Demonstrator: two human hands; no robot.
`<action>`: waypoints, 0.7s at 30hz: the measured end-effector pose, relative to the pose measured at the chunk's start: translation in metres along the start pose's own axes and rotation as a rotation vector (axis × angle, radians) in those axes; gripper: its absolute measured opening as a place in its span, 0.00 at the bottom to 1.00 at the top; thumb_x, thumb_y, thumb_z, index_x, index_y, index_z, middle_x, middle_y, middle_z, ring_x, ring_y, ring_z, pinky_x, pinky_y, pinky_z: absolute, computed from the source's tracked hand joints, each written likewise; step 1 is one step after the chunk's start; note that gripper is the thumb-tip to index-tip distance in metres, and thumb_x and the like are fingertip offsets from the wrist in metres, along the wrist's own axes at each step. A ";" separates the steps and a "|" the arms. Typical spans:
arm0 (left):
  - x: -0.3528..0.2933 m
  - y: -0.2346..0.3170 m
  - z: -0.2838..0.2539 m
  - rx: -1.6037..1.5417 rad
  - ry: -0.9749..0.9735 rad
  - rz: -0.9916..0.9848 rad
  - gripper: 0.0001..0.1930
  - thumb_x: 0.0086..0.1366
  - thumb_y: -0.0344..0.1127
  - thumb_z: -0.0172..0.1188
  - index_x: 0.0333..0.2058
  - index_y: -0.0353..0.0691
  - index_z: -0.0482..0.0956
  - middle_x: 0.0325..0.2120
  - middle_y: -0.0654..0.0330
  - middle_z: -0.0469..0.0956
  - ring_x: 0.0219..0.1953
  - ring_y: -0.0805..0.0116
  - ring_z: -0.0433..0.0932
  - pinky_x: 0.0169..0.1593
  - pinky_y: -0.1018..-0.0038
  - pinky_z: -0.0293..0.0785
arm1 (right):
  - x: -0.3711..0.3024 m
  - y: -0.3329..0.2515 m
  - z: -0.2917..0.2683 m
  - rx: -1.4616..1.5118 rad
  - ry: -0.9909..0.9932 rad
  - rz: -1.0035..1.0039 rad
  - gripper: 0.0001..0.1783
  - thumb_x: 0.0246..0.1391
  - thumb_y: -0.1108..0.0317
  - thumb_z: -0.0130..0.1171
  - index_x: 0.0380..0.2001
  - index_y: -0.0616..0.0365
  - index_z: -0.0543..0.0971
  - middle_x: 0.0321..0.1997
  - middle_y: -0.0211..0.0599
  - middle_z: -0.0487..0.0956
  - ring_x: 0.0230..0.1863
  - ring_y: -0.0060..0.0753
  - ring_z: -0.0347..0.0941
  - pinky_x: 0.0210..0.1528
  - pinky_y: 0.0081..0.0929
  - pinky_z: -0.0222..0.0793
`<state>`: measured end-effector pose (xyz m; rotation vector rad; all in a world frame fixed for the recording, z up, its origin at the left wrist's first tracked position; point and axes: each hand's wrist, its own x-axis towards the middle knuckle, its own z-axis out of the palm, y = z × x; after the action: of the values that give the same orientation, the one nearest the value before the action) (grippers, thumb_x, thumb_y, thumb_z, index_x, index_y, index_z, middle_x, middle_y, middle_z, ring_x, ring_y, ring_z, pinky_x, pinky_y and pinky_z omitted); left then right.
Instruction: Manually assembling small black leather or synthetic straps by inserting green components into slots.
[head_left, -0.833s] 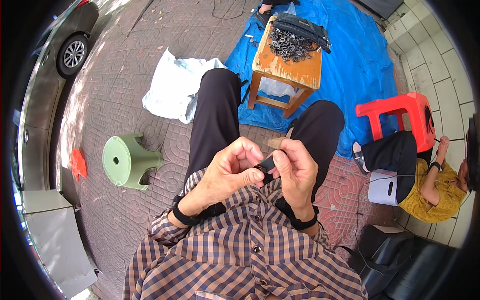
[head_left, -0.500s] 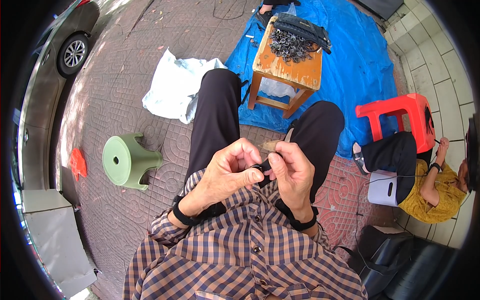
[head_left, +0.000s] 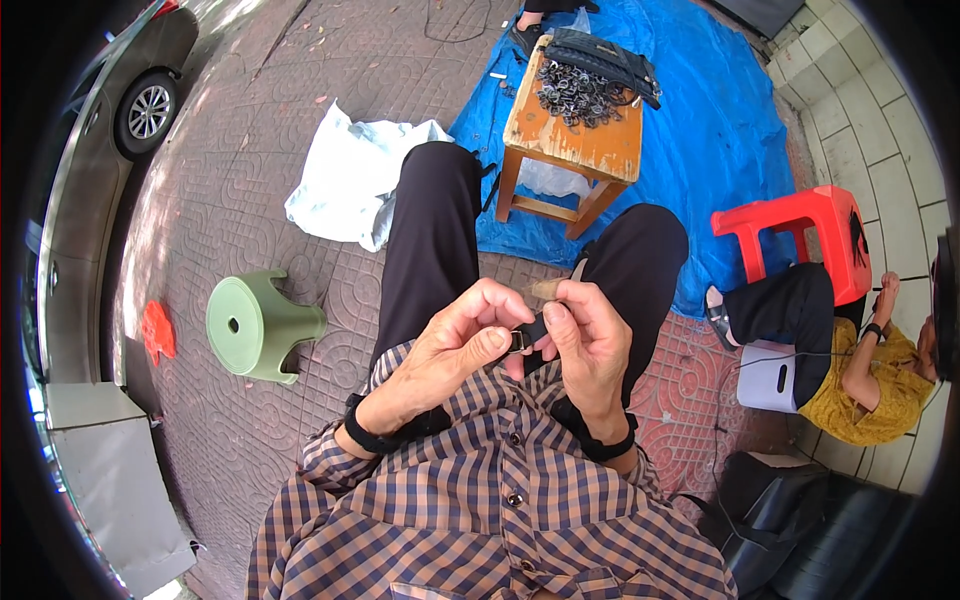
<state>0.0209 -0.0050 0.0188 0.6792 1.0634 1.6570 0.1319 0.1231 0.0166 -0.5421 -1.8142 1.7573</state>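
Above my lap, my left hand (head_left: pixel 452 342) pinches a small dark metal buckle (head_left: pixel 518 342) between thumb and fingers. My right hand (head_left: pixel 592 350) is closed on a short black strap (head_left: pixel 537 328), its thumb pressed on top. The strap meets the buckle between the two hands; whether it passes through cannot be made out. Ahead, beyond my knees, stands a worn wooden stool (head_left: pixel 568 148). On it lie a heap of small dark metal buckles (head_left: pixel 580 95) and a bundle of black straps (head_left: pixel 605 58).
The stool stands on a blue tarp (head_left: pixel 715 130). A white sack (head_left: pixel 345 175) and a green plastic stool (head_left: pixel 255 325) are to the left. At right, a seated person in a yellow top (head_left: pixel 880 390) is by a red plastic stool (head_left: pixel 795 225). A car (head_left: pixel 100 150) is far left.
The buckle has turned in my left fingers, so its frame shows more beside the strap. My left thumb has shifted slightly left; both hands keep their grip.
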 end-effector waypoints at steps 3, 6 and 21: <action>-0.001 -0.003 -0.001 -0.036 -0.075 -0.023 0.19 0.65 0.48 0.53 0.43 0.36 0.69 0.35 0.63 0.70 0.34 0.74 0.72 0.42 0.77 0.69 | 0.000 0.000 -0.001 -0.008 -0.003 0.002 0.08 0.59 0.71 0.53 0.38 0.65 0.73 0.24 0.29 0.75 0.19 0.12 0.67 0.20 0.10 0.62; 0.001 -0.001 0.000 0.040 -0.114 -0.013 0.17 0.66 0.46 0.52 0.41 0.35 0.70 0.34 0.61 0.71 0.34 0.74 0.74 0.41 0.77 0.70 | 0.000 0.003 -0.003 -0.002 -0.005 -0.015 0.08 0.59 0.71 0.53 0.38 0.65 0.74 0.23 0.28 0.74 0.19 0.12 0.67 0.20 0.10 0.62; 0.003 -0.014 0.004 -0.076 0.163 0.000 0.14 0.69 0.43 0.47 0.40 0.36 0.69 0.30 0.60 0.75 0.24 0.76 0.74 0.32 0.82 0.72 | -0.003 0.008 -0.006 0.024 -0.042 0.014 0.10 0.59 0.70 0.53 0.41 0.65 0.73 0.29 0.35 0.79 0.22 0.17 0.73 0.21 0.13 0.66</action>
<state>0.0292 0.0009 0.0082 0.5008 1.1086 1.7669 0.1369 0.1264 0.0087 -0.5129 -1.8194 1.8109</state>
